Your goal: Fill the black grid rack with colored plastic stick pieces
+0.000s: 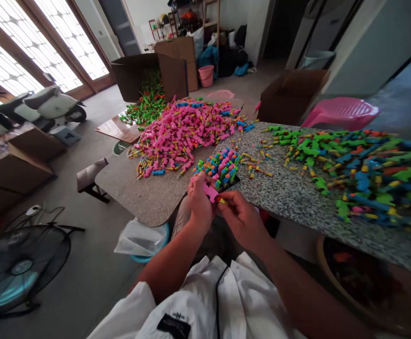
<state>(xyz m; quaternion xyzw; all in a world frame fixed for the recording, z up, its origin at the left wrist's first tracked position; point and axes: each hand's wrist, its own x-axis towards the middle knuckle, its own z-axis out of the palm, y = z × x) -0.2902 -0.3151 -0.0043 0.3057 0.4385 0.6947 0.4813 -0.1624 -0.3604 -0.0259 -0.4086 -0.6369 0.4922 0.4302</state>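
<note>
My left hand (201, 200) is closed around a small pink plastic toy piece (210, 192) with dark spots. At its near end my right hand (242, 216) pinches a small yellow-and-red tip (221, 199), which touches the pink piece. Just beyond my hands, a cluster of pink, blue, green and orange toy pieces (223, 165) stands packed in rows on a dark tray, partly hidden by my left hand. Loose yellow tips (255, 167) lie on the stone table to its right.
A large heap of pink toys (184, 129) covers the far part of the granite table (131, 193). Green toys spill from a cardboard box (173, 75) behind it. More green and blue toys (368, 165) lie at right. A floor fan (21, 268) and a blue basin (166, 233) stand at left.
</note>
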